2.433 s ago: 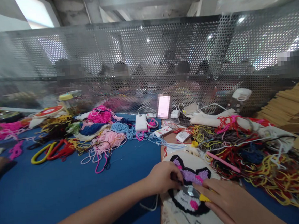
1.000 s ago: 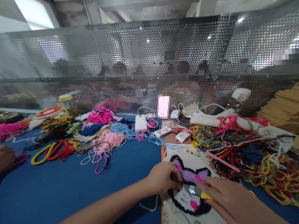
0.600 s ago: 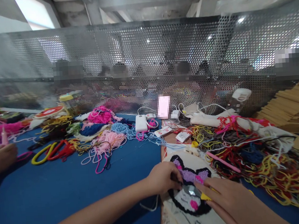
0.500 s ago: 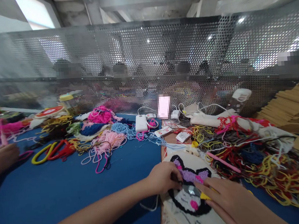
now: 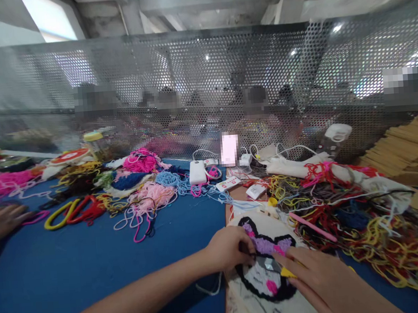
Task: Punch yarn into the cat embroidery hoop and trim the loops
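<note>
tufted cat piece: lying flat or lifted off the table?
Flat. The tufted cat piece lies face-up on the blue table, left hand pressing its edge, right hand resting on it.

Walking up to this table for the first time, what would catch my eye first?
Probably the tufted cat face in black, white and purple, near the front edge, with the left hand and right hand working a small metal tool on it. Then the heaps of tangled yarn to its right across the blue table.
</note>
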A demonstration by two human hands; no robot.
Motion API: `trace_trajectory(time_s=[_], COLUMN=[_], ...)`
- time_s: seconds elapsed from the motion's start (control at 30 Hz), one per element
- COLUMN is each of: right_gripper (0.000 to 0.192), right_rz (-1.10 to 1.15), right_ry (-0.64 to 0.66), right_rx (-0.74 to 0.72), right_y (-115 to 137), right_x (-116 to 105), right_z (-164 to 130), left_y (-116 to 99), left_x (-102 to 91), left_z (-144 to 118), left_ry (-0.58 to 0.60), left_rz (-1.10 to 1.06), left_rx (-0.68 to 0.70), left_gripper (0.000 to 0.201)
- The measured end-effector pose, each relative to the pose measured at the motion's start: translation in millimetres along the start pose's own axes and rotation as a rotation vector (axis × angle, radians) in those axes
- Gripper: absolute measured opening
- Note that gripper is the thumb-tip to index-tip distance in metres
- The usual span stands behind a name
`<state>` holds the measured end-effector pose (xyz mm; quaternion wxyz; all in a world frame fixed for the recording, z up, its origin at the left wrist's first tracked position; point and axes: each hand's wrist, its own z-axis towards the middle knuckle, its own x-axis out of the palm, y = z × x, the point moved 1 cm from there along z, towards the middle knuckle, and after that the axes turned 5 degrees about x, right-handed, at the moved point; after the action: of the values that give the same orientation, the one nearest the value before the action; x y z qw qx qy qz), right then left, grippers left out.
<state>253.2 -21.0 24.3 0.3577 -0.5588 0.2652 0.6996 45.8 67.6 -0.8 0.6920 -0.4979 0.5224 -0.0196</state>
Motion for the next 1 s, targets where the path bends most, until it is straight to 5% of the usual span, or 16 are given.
trace_trajectory(time_s=[1.0], right_gripper=[0.029], right_rz=[0.037], right_ry=[-0.002], right_rx=[-0.029], right_y=[-0.9], right_x=[-6.4], right_z=[2.3], left_y=[0.0], left_x=[0.4], left_z=[-0.2], left_ry=[-0.007], left_rz=[-0.039], left_rx=[0.008], left_gripper=[0.018])
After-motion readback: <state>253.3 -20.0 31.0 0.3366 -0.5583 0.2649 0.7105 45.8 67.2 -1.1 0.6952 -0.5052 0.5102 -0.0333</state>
